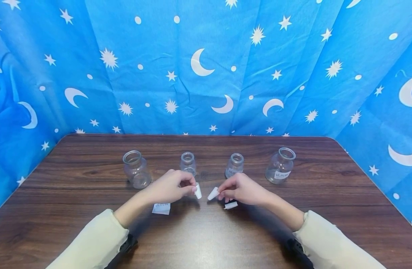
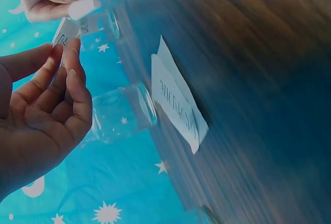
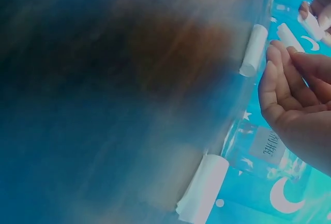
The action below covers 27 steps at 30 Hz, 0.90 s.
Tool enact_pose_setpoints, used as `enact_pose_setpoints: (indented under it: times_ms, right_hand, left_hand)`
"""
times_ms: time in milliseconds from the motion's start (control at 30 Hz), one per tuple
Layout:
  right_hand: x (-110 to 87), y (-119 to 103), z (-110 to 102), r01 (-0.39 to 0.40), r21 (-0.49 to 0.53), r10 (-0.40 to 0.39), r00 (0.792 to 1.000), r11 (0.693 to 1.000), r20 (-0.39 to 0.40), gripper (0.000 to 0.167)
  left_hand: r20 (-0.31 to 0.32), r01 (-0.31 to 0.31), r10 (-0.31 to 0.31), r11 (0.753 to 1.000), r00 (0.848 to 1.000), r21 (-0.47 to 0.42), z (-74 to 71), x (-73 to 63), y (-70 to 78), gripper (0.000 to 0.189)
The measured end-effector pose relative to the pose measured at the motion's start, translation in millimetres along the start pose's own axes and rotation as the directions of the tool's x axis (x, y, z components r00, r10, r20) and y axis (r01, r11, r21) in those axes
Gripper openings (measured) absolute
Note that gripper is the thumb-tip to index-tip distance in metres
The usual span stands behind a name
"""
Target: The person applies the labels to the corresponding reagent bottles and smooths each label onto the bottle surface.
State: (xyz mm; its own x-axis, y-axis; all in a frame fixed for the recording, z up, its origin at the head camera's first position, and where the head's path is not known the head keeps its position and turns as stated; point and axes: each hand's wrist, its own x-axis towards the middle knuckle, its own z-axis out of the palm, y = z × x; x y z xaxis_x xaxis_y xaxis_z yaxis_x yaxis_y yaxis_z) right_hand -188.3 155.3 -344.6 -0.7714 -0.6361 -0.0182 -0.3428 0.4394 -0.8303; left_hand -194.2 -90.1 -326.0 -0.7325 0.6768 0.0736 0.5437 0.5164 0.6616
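"Roll of thin white paper (image 1: 213, 193) on the right: held how?"

"Pinched near one end by thumb and fingertips of the right hand (image 1: 246, 188), above the dark wood-grain table (image 1: 199, 239), on the near side of the small clear glass jar with a white label (image 1: 234, 166)."

"And on the left?"

"Narrow white paper slip with dark characters (image 1: 198, 191), gripped likewise between thumb and fingertips of the left hand (image 1: 174, 186); remaining fingers loosely bent. Rolled or merely folded? Cannot tell."

"Any weight to either?"

"Next to none, probably. Likely soft, springy along the curl, easily creased or torn. Hardly slippery if dry."

"Best hold?"

"By an end, lightly, with no squeeze on the middle."

"More paper nearby?"

"Slim white paper roll (image 3: 253, 50) and wider white paper roll (image 3: 204, 190) near the right hand; folded white sheet with dark writing (image 1: 161, 209) just beside the left wrist."

"And the glass?"

"Small unlabelled clear jar (image 1: 188, 162) beyond the left hand, large clear jar (image 1: 137, 172) farther left, large labelled clear jar (image 1: 280, 168) far right: likely hard, slick, breakable. Better grasped round the body."
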Motion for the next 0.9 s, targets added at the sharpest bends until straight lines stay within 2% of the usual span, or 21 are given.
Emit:
enact_pose_setpoints:
  times_ms: [600, 900]
  right_hand:
    - [3.5, -0.7, 4.0, -0.029, -0.016, 0.029, 0.999, 0.999, -0.031, 0.009]
    - [4.0, -12.2, 10.2, 0.049, 0.021, -0.046, 0.992, 0.999, -0.115, 0.011]
  left_hand:
    - [-0.006, 0.010, -0.010, 1.000, 1.000, -0.015, 11.0, 7.2, -0.9, 0.009]
    - [-0.034, -0.014, 0.013, 0.999, 0.999, -0.048, 10.1, 15.5, 6.7, 0.009]
